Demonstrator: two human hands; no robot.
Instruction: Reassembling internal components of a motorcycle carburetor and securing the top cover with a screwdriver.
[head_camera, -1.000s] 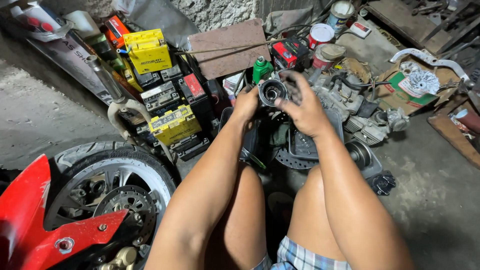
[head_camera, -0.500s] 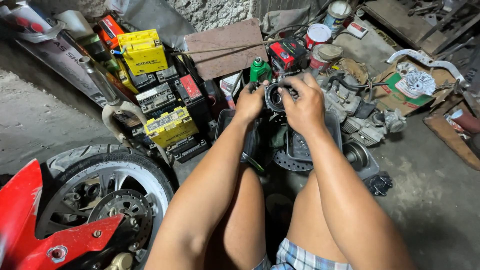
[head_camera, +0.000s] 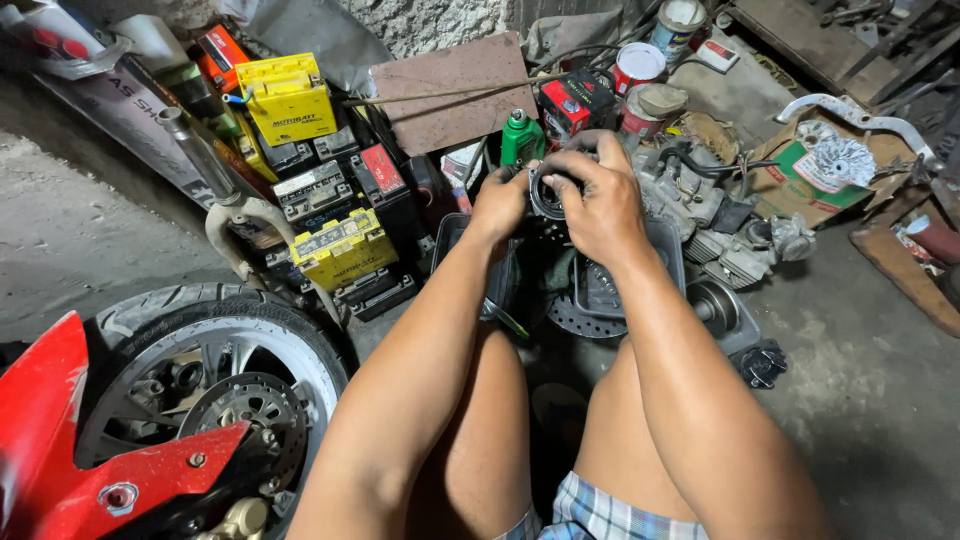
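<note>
**Both hands on a round metal part above the floor clutter**

Sitting over a concrete floor (head_camera: 880, 400) strewn with parts, I start with the biggest thing in view: the motorcycle wheel (head_camera: 215, 375) in the lower left of the frame, its tyre and brake disc partly covered by a red fairing (head_camera: 60, 450). Above it, in the upper left, stands a stack of batteries, the top one a yellow battery (head_camera: 288, 98) and a second yellow one (head_camera: 342, 250) lower down, with black ones between them. A brown flat board (head_camera: 450, 88) leans at the top centre. To the right of my hands lies a grey engine block (head_camera: 690, 195), and further right an open cardboard box (head_camera: 810, 185) holding a finned metal piece. A dark tray (head_camera: 660, 245) sits below my hands with a toothed disc (head_camera: 580, 318) against its lower edge. Near the top centre a small green bottle (head_camera: 521, 138) stands upright beside a red and black box (head_camera: 578, 100).

My left hand (head_camera: 500, 203) and right hand (head_camera: 598, 205) meet in the upper middle of the frame, above the tray. Between them is a round metal part (head_camera: 548, 192), dark in the middle with a bright rim. The fingers of both hands are curled and clenched on it, the left gripping its left edge, the right wrapping over its top and right side, hiding most of it.
</note>
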